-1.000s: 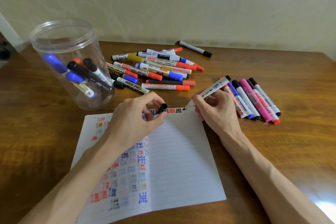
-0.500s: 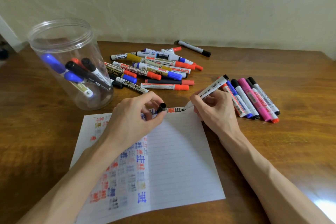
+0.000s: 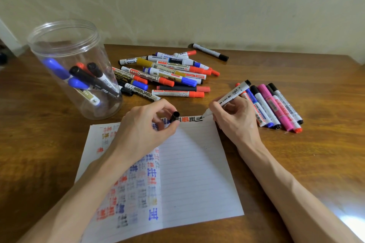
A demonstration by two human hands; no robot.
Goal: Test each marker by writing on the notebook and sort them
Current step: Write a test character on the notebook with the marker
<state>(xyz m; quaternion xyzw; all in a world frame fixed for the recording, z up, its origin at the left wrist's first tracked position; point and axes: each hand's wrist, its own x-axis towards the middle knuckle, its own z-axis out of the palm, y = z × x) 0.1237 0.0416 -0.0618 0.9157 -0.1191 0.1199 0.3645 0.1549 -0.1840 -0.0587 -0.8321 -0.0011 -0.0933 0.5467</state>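
Right hand [image 3: 235, 118] pinches the marker [image 3: 229, 97] in its fingers, tip at the top edge of the notebook [image 3: 197, 163], mid-frame. Looks like fresh black strokes just appeared there, so it probably works. Left hand [image 3: 146, 130] pinches the cap [image 3: 174, 116].

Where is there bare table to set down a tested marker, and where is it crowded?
Bare table lies right of the sorted row, and left of the jar. Crowded: the marker pile behind the notebook, between jar and row.
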